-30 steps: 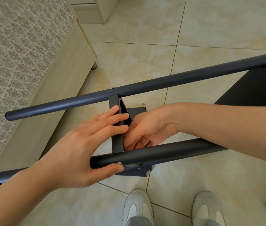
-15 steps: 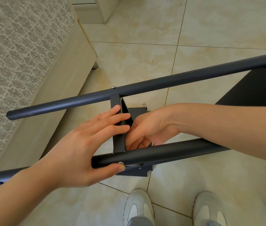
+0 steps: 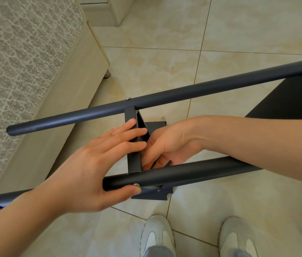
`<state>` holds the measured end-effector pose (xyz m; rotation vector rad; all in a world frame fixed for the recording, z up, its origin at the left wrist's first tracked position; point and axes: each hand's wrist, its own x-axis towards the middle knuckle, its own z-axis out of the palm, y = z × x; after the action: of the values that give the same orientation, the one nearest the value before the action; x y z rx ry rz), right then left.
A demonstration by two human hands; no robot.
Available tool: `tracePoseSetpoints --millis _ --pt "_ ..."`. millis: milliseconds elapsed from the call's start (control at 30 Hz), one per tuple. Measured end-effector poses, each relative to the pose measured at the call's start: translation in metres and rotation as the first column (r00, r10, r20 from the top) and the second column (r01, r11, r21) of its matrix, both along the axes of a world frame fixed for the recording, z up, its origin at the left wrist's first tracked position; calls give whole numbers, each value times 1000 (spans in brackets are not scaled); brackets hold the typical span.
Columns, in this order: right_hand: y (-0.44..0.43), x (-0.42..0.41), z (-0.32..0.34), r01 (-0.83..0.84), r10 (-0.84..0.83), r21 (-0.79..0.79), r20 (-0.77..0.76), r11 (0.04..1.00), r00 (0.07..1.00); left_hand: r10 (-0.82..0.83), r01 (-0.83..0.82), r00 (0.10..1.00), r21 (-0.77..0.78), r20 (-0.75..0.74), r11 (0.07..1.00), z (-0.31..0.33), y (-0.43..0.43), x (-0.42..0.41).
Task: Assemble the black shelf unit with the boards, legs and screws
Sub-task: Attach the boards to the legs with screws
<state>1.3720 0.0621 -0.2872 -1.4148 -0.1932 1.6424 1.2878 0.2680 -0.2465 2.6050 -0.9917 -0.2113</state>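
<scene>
Plainly the unit is only part built: it lies on its side over the tiled floor [image 3: 239,34], with the far leg [image 3: 165,97] and the near leg [image 3: 192,172] running across the view and a black board [image 3: 133,162] set edge-on between them, just ahead of the person's shoes [image 3: 157,236]. The left hand [image 3: 94,164] lays its fingers straight and close together across the board's edge, while its thumb presses the near leg beside a screw head [image 3: 137,185]. The right hand [image 3: 167,145] reaches in between the two legs, fingers curled round a thin black tool [image 3: 157,162], likely a hex key, close to the board's inner face; what its tip meets is hidden. A second screw [image 3: 128,98] sits on the far leg above the board, and another board [image 3: 294,101] joins the legs at the right. The step looks like fastening this board to the near leg. If the left hand eases, the board may tilt, the holes fall out of line, and the screw goes in crooked or strips. The tool could slip in the cramped gap and nick a finger, or drop to the floor. The far leg's left end hangs free, so the frame may twist under turning force.
</scene>
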Motion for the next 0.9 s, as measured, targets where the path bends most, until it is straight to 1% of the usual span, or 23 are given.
tracePoseSetpoints --millis 233,567,733,900 --pt "-1 0 1 37 -37 -5 7 999 999 1 -1 1000 -5 2 1000 0 0 0" --pt "1 -1 1 -5 6 -30 19 1000 1000 1 -1 1000 -2 0 1000 0 -1 0" --pt "3 -4 -1 7 -6 -37 32 999 999 -2 2 1000 -3 -4 1000 0 0 1" --pt "-2 1 0 -1 1 -28 9 1000 1000 -6 6 1000 0 -1 1000 1 -2 2"
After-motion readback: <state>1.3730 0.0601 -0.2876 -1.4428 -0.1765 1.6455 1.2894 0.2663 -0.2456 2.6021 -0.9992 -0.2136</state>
